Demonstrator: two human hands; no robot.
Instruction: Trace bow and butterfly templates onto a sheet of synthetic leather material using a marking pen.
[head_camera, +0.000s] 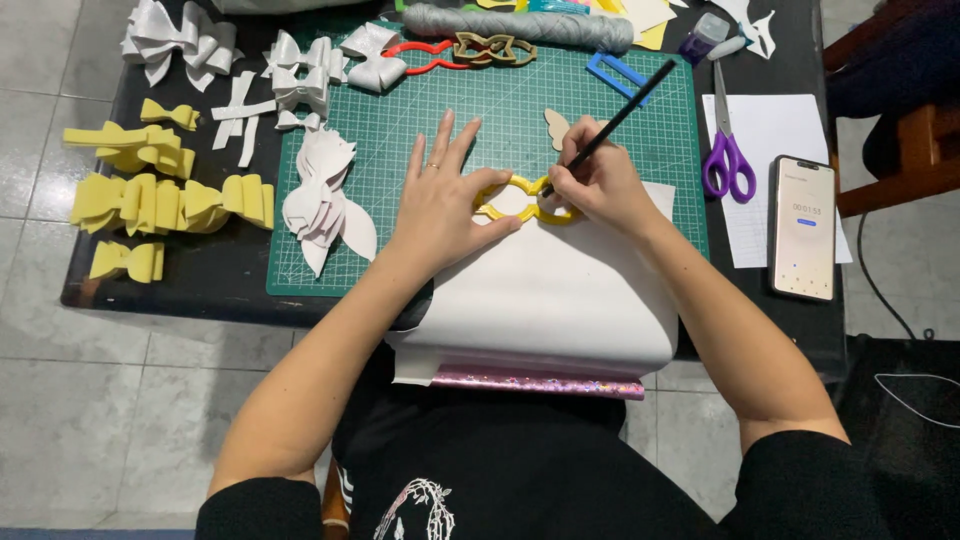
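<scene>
1. While the left hand (440, 205) lies flat, fingers spread, pinning the yellow bow template (522, 200) to the white sheet (560, 285) at desk centre, the right hand (600, 185) has its fingers pinched round a black pencil (615, 118); looks like tracing mid-outline.
2. Next probably calls for a steady template.
3. Count: one purple scissors (728, 160) at 2 o'clock, one phone (803, 228) at 3, yellow foam bows (165, 200) at 9, too bunched to count.

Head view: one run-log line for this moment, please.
left hand: presses yellow template on white sheet | right hand: holds black pencil, tip at template
</scene>
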